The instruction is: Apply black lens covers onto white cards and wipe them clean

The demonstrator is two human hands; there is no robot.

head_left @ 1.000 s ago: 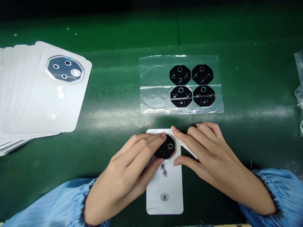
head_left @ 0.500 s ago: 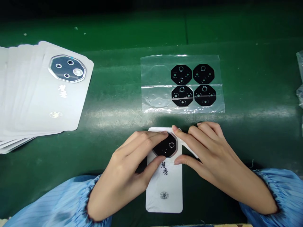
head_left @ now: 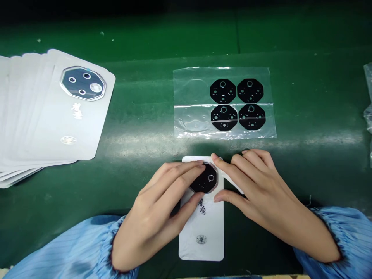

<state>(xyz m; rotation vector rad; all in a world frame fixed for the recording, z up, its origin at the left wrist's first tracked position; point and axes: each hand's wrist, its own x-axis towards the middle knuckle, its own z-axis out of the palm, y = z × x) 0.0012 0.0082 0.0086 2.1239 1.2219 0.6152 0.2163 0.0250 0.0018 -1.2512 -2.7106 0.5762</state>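
A white phone back panel (head_left: 202, 250) with dark lettering and a round emblem lies upright before me. Near its top sits a black octagonal camera plate (head_left: 207, 182) within a silvery rim. My left hand (head_left: 165, 205) grips the plate's edges, with the fingertips on its upper part and the thumb at its lower edge. My right hand (head_left: 250, 186) holds the panel, its index fingertip at the top right corner and its thumb on the right side. A white strip (head_left: 234, 184) sticks out beside the panel, partly hidden under my right hand.
Beyond my hands lies a clear plastic sheet (head_left: 192, 91) bearing several black octagonal plates (head_left: 223, 92). At the left is a fanned stack of white panels (head_left: 35, 116). Crumpled clear plastic (head_left: 367, 116) shows at the right edge. Everything rests on a green mat (head_left: 139, 116).
My left fingers have shifted slightly over the camera plate, and the fingertips sit a little further left. My right hand and the panel stay nearly where they were.
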